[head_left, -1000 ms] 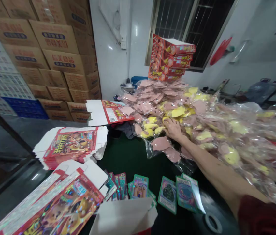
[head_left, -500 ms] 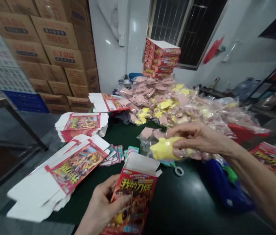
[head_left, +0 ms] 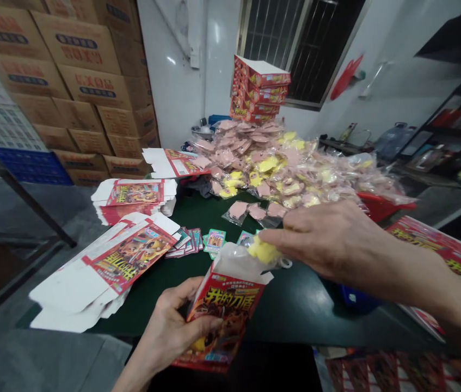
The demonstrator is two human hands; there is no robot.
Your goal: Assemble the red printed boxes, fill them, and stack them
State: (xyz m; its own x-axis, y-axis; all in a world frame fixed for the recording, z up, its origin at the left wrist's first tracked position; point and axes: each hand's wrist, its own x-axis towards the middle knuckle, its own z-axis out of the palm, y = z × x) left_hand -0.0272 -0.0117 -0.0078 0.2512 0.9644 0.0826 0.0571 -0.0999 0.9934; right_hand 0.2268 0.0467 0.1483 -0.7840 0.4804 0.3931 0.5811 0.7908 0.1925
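A small red printed box (head_left: 230, 305) is tilted in my left hand (head_left: 185, 326), its white top flaps standing up. My thumb lies across the front and the fingers go round the side. Over the raised flaps, my right hand (head_left: 324, 250) grips a yellow piece in a clear bag (head_left: 263, 250); part of the bag reaches the box's mouth. Behind the box lie colourful cards (head_left: 215, 241) and a fanned pile of cards (head_left: 187, 243). Bagged pink pieces (head_left: 257, 211) lie flat farther back. A white ring (head_left: 286, 263) shows partly beside the yellow piece.
Flattened red and white boxes (head_left: 108, 267) lie on the green table at left. A large heap of bagged pink and yellow pieces (head_left: 271, 158) fills the back, before stacked red boxes (head_left: 258, 90). A blue object (head_left: 358, 298) sits at right, partly behind my arm. Cartons (head_left: 79, 71) stand far left.
My right hand has brought the bagged yellow piece left and down to the box's opening. My left hand still holds the box in nearly the same place. The view has shifted slightly.
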